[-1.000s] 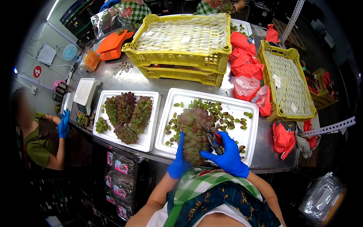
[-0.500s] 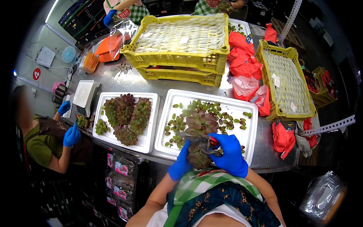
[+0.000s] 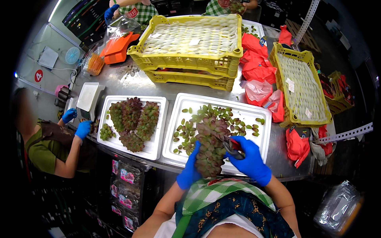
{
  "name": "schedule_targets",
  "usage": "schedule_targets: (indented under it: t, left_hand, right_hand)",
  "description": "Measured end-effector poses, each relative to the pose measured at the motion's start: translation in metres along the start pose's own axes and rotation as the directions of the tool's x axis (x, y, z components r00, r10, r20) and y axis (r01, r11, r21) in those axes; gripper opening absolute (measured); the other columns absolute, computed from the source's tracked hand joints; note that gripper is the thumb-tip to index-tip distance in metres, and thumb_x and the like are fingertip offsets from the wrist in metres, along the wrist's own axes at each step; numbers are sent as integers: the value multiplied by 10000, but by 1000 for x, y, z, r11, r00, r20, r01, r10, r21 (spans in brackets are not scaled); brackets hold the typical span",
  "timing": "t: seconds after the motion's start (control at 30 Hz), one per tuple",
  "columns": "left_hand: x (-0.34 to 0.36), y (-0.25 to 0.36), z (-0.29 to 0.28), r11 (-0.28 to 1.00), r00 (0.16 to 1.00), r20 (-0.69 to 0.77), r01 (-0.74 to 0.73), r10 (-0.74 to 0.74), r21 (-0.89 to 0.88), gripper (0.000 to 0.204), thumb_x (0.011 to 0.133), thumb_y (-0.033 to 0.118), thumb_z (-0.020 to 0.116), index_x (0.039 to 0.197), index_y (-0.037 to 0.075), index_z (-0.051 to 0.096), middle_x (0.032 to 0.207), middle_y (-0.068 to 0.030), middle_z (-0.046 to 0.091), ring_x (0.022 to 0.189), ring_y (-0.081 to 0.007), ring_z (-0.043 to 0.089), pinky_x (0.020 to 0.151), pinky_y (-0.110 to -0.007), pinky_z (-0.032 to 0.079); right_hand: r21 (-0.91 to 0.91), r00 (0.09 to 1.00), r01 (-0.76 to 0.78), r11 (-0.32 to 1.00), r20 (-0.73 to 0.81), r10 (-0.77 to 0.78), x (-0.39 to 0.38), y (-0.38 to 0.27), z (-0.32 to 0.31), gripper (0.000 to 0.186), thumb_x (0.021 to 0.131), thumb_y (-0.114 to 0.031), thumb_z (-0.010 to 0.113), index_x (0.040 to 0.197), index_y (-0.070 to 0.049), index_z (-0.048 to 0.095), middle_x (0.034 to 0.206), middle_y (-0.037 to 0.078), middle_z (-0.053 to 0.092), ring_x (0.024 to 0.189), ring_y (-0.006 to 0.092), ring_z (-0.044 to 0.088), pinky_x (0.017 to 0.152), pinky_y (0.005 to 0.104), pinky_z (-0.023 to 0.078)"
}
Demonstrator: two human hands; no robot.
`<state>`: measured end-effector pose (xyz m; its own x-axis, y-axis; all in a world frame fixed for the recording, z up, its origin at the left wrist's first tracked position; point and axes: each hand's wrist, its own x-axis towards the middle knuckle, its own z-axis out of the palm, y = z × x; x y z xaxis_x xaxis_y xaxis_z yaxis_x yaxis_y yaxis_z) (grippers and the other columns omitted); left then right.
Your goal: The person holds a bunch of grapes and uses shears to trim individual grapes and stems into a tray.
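Note:
A large bunch of reddish-green grapes (image 3: 210, 156) stands over the near edge of a white tray (image 3: 260, 127). My left hand (image 3: 189, 170), in a blue glove, grips the bunch from its left side. In my right hand (image 3: 252, 163), also blue-gloved, is a pair of hand shears (image 3: 232, 148) with red on the handles. Their blades point left, at the right side of the bunch; whether they touch a grape I cannot tell. Many loose, long green grapes (image 3: 186, 129) lie scattered in the tray around the bunch.
To the left, a second white tray (image 3: 152, 154) holds several grape bunches (image 3: 131, 115). Stacked yellow crates (image 3: 186, 67) stand behind, another yellow crate (image 3: 301, 115) at right. Red bags (image 3: 258, 71) lie between them. A scale (image 3: 89, 97) and a co-worker's gloved hand (image 3: 83, 129) are at left.
My right hand and the shears have moved right and slightly down, off the front of the bunch to its right side. The co-worker's hands at left have shifted.

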<state>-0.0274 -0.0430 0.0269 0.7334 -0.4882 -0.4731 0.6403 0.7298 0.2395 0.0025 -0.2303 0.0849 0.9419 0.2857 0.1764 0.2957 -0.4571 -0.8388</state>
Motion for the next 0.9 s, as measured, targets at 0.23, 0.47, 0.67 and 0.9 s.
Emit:
schedule_targets:
  t: [0.23, 0.47, 0.67, 0.9]
  left_hand:
    - [-1, 6, -1, 1000, 999, 36, -21, 20, 14, 751, 807, 630, 357, 1302, 67, 328, 1155, -220, 490, 976, -291, 544, 847, -392, 448]
    - [-1, 4, -6, 999, 1000, 28, 14, -13, -29, 707, 829, 598, 352, 1289, 61, 348, 1118, -189, 521, 953, -284, 553, 830, -392, 456]
    - [-4, 4, -12, 999, 995, 89, 42, -40, -15, 690, 843, 565, 361, 1298, 47, 331, 1159, -187, 494, 1003, -300, 524, 878, -416, 420]
    - [-4, 2, -6, 999, 997, 66, 47, -49, 28, 675, 855, 544, 355, 1304, 42, 319, 1185, -195, 476, 1035, -312, 510, 899, -431, 405]
  right_hand:
    - [-656, 935, 343, 673, 307, -177, 3, -4, -67, 480, 610, -156, 679, 1058, -100, 516, 797, 57, 540, 717, 217, 527, 654, 348, 379]
    - [-726, 886, 376, 576, 463, 7, 12, -17, -77, 390, 596, -178, 684, 944, -106, 524, 708, 47, 517, 664, 215, 540, 622, 344, 376]
    - [-699, 821, 427, 574, 565, 77, 26, -25, -80, 380, 611, -206, 682, 950, -116, 538, 718, 53, 545, 679, 228, 562, 650, 359, 398]
    - [-690, 803, 452, 566, 590, 78, 30, -25, -76, 395, 614, -225, 690, 960, -106, 541, 733, 64, 554, 697, 239, 568, 675, 389, 415]
